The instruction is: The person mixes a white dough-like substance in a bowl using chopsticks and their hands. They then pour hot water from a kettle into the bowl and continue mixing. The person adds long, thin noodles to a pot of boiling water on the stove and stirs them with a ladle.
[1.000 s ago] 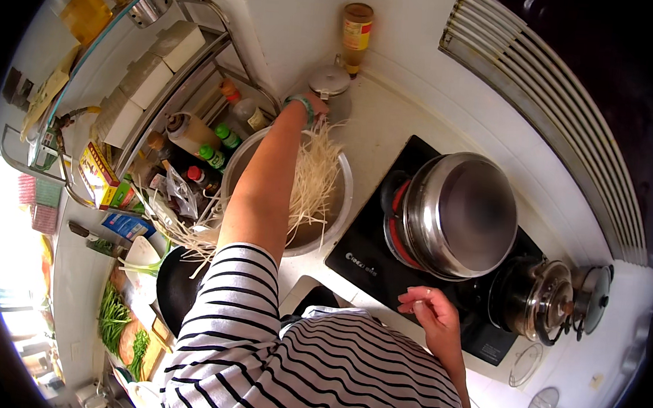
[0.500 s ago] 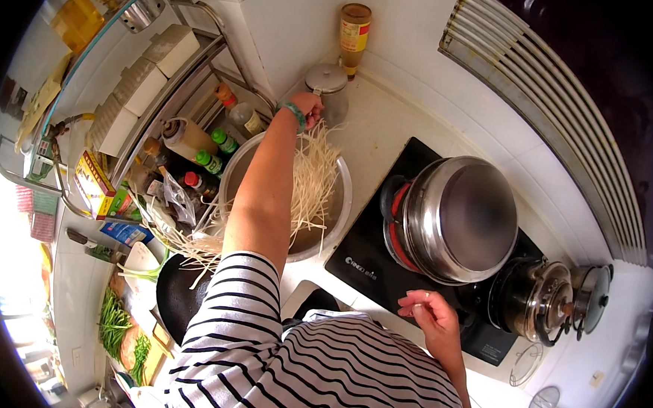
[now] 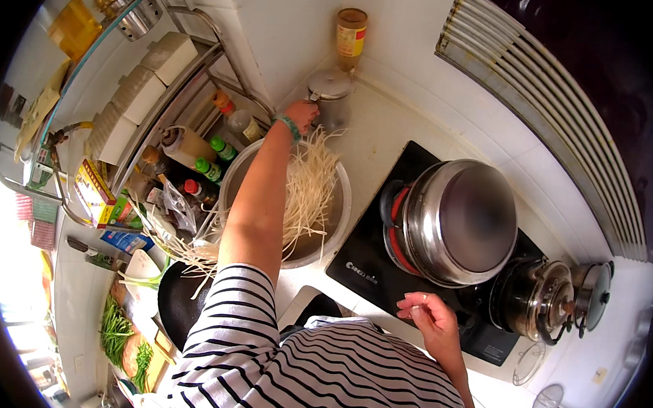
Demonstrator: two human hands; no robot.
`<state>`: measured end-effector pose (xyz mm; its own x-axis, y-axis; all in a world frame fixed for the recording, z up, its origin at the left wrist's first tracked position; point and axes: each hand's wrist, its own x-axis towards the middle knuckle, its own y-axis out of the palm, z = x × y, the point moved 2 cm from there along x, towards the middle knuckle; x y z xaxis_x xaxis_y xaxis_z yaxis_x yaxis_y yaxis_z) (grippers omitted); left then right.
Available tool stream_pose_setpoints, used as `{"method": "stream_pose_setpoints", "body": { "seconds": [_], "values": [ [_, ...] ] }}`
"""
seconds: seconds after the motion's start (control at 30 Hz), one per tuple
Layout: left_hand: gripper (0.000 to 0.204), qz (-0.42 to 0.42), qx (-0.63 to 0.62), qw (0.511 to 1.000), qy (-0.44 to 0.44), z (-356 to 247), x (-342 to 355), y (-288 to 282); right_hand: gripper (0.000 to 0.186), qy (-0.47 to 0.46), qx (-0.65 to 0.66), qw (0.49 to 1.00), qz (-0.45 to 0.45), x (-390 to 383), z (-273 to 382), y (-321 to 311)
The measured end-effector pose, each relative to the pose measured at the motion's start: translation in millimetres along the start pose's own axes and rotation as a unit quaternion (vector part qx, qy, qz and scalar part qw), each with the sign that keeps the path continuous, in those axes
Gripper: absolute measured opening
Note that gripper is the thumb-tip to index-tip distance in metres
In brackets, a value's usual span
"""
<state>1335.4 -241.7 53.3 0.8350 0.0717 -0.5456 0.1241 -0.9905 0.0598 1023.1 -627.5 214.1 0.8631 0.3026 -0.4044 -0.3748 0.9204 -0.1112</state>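
Note:
My left hand (image 3: 300, 117) reaches across a wide metal basin (image 3: 346, 205) to the back corner. Its fingers are closed at the near left side of a lidded metal canister (image 3: 330, 88), apparently round its handle; the exact grip is partly hidden. Pale dry noodle sticks (image 3: 308, 192) lie loosely across the basin, with more ends (image 3: 189, 252) poking out to the left under my forearm. My right hand (image 3: 436, 323) hangs over the near edge of the black cooktop (image 3: 368, 263), fingers loosely bent, holding nothing.
A big lidded steel pot (image 3: 467, 220) stands on the cooktop, a glass-lidded pot (image 3: 545, 300) to its right. Sauce bottles (image 3: 209, 168) crowd the left rack. A brown jar (image 3: 350, 37) stands in the corner, a dark wok (image 3: 178, 300) beside my left sleeve, chopped greens (image 3: 115, 332) beyond.
My left hand has shifted slightly left and nearer to me, and the canister sits a little closer to the basin. My right hand stays almost where it was.

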Motion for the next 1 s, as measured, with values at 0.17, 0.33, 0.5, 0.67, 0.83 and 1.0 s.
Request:
{"method": "stream_pose_setpoints", "body": {
  "seconds": [0.17,0.33,0.5,0.67,0.83,1.0],
  "values": [
    [0.017,0.023,-0.005,0.996,0.086,-11.7,-15.3,4.7,0.020,-0.006,-0.003,1.000,0.001,-5.2,2.2,4.1],
    [0.016,0.027,-0.027,0.991,0.125,-54.0,-61.7,21.0,0.020,-0.041,-0.007,0.999,0.006,-15.9,-3.9,3.6],
    [0.015,0.021,-0.041,0.981,0.186,-89.6,-137.8,44.5,0.021,-0.077,0.013,0.997,0.013,-32.8,-4.3,-6.1],
    [0.016,-0.023,-0.081,0.976,0.199,-105.5,-244.9,67.0,0.022,-0.117,0.025,0.991,0.062,-53.7,-20.0,-17.9],
    [0.018,-0.035,-0.074,0.973,0.215,-82.0,-367.5,47.4,0.021,-0.137,0.047,0.978,0.149,-82.7,-42.3,-26.3],
    [0.021,-0.084,-0.083,0.968,0.221,-26.6,-492.8,44.2,0.021,-0.125,0.028,0.967,0.220,-109.4,-54.9,-28.8]
  ]
}}
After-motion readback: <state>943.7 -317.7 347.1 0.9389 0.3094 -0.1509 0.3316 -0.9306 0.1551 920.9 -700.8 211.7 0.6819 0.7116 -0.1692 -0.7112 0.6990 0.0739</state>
